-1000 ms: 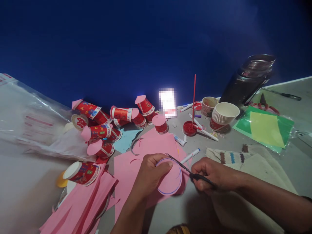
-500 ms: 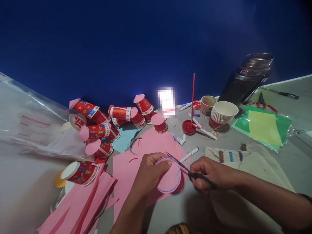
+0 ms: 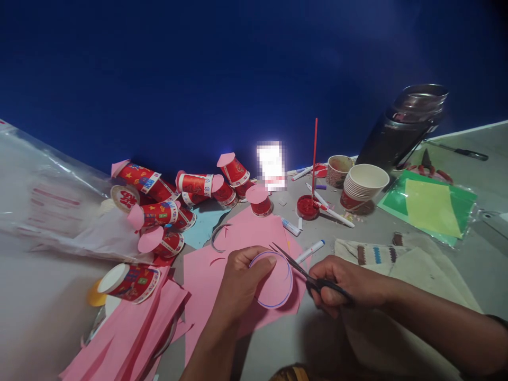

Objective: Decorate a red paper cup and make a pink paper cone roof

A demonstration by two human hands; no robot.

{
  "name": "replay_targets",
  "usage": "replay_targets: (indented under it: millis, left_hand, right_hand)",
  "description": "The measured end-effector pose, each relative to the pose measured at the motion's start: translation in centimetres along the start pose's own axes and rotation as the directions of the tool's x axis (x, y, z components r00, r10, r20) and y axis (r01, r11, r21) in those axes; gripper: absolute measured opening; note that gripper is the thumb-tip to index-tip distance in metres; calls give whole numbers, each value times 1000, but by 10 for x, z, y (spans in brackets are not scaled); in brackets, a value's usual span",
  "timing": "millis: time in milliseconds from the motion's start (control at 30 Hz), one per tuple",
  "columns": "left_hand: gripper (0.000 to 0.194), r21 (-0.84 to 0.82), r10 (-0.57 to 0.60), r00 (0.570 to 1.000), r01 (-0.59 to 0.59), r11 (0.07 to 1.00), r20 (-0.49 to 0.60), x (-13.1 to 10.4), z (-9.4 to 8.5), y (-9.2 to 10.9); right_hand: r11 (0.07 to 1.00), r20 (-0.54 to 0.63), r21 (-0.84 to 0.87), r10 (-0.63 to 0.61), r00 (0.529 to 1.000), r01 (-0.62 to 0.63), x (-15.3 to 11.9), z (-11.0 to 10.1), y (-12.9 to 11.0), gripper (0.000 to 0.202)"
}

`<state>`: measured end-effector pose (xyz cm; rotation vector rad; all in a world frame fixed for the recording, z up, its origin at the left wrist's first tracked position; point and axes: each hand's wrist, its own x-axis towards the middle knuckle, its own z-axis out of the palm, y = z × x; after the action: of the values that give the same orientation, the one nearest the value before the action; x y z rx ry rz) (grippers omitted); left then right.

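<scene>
At the far left you had a clear plastic bag with printed white contents (image 3: 55, 217) on the grey bench (image 3: 317, 230). Right of it, a red printed paper cup with a white end (image 3: 137, 281) lay on its side above folded pink paper sheets (image 3: 127, 330). Beyond, several red printed paper cups with pink paper discs on their ends (image 3: 161, 214) lay heaped together. A flat pink paper sheet (image 3: 206, 270) spread below your left hand (image 3: 243, 274), which was pinching a round pink paper disc with a blue drawn outline (image 3: 275, 286) between thumb and fingers, in front of you. Your right hand (image 3: 349, 275) was wrapped round black-handled metal scissors (image 3: 304, 272), whose blades slanted across the disc's upper-right edge; you could not tell whether they touched it. Near that hand lay a cream cloth with coloured stitching (image 3: 420, 270); farther right, green and yellow paper sheets in clear plastic (image 3: 432, 206).
</scene>
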<state>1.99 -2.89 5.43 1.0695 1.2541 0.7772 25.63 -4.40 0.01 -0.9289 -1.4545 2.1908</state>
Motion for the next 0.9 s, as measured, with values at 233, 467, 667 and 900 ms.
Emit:
replay_targets:
  millis: [233, 467, 667, 900]
  left_hand:
    - [22, 38, 24, 1000, -24, 999, -17, 2, 0, 0]
    - [22, 80, 55, 995, -49, 996, -79, 0, 2, 0]
    - [23, 81, 82, 991, -74, 994, -102, 1, 3, -1]
    - [22, 40, 123, 989, -120, 992, -83, 0, 3, -6]
  right_hand:
    - [1000, -17, -2, 25, 1000, -25, 1, -1, 6, 31]
    - [999, -40, -13, 38, 998, -38, 2, 0, 5, 25]
    - [1000, -31, -17, 18, 999, -19, 1, 0, 1, 25]
    - [998, -24, 7, -61, 998, 62, 3, 0, 8, 32]
